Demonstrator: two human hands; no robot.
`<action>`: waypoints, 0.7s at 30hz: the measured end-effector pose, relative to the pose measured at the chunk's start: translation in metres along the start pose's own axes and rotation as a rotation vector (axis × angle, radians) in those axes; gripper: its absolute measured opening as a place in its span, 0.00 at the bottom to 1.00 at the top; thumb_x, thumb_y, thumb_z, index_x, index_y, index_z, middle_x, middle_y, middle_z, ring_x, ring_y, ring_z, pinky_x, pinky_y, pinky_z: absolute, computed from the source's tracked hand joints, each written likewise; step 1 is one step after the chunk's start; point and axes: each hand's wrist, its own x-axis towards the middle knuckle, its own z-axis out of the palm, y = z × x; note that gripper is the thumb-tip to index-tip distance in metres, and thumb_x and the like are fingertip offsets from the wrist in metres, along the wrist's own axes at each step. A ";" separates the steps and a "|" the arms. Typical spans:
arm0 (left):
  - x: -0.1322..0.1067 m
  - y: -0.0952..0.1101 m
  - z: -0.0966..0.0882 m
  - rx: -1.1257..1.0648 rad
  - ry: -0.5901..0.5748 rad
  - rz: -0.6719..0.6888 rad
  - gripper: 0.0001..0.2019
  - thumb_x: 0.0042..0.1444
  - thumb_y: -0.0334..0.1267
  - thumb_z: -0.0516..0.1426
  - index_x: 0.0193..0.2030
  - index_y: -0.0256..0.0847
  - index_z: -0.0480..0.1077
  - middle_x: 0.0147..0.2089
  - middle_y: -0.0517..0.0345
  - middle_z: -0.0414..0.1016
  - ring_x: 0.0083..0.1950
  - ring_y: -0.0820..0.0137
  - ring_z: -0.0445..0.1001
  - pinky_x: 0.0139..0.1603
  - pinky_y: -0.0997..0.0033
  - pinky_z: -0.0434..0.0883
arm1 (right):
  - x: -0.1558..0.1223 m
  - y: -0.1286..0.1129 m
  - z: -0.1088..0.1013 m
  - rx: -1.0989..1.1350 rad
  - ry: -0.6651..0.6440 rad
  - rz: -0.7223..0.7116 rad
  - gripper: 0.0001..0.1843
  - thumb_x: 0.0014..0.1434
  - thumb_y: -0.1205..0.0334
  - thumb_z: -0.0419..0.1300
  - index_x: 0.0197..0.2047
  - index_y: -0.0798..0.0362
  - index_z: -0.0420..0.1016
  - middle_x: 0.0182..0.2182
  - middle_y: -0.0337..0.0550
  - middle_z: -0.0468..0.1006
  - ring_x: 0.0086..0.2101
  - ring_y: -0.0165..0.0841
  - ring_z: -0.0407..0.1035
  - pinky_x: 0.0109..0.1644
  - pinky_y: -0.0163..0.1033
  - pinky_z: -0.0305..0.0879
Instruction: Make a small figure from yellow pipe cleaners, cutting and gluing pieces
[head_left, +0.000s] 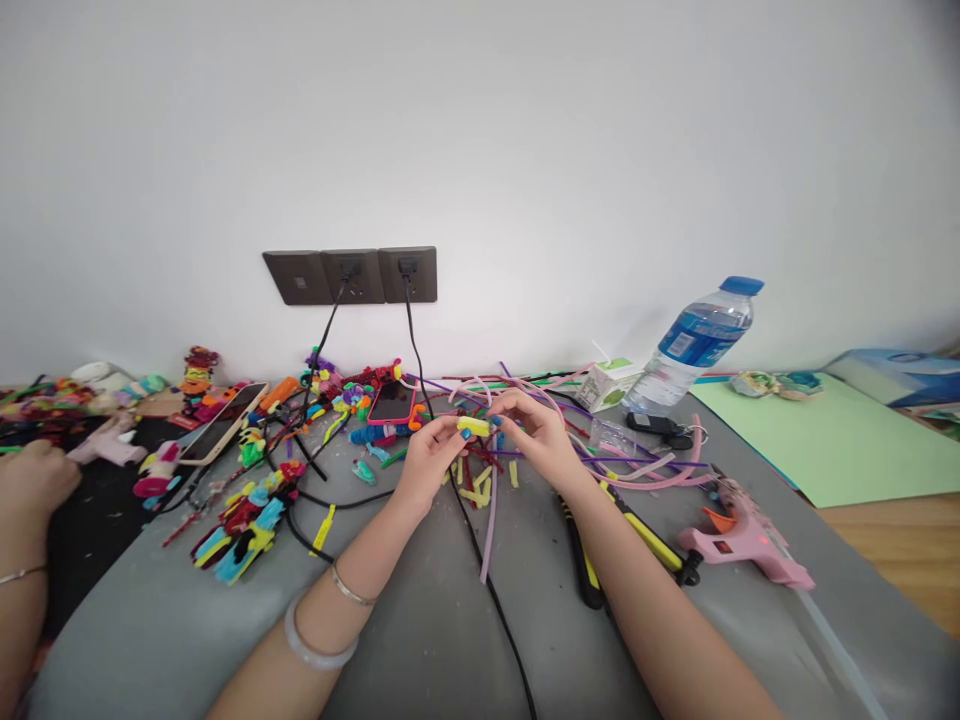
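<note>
A short, fuzzy yellow pipe cleaner piece (472,427) is pinched between the thumb and fingers of my left hand (431,460). My right hand (536,435) is closed in a pinch at its right end; exactly what lies between those fingertips is partly hidden. Both hands are raised a little over the table. Just below them lie several cut yellow pieces (480,490), with dark red pipe cleaners (480,455) among them. A long lilac pipe cleaner (490,530) runs toward me.
Black-and-yellow pliers (581,560) and a pink glue gun (746,545) lie right. A water bottle (694,345) leans behind a drink carton (606,380). A black cable (495,590) crosses the table. Pipe cleaner figures (247,525) lie left, near another person's hand (37,480).
</note>
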 end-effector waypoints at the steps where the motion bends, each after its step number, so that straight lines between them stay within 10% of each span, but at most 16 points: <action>1: 0.000 0.000 0.000 -0.002 -0.004 -0.001 0.18 0.47 0.47 0.67 0.42 0.37 0.76 0.42 0.49 0.81 0.42 0.65 0.78 0.38 0.72 0.73 | 0.000 0.001 0.000 -0.002 0.003 0.003 0.08 0.63 0.56 0.58 0.38 0.50 0.75 0.36 0.45 0.73 0.38 0.37 0.68 0.41 0.42 0.64; 21: -0.001 -0.001 0.001 -0.070 -0.044 -0.012 0.19 0.47 0.46 0.67 0.42 0.38 0.77 0.41 0.51 0.80 0.41 0.68 0.77 0.39 0.73 0.74 | -0.001 0.000 0.001 0.039 -0.100 -0.051 0.06 0.64 0.60 0.58 0.40 0.48 0.77 0.40 0.47 0.74 0.45 0.40 0.68 0.48 0.47 0.65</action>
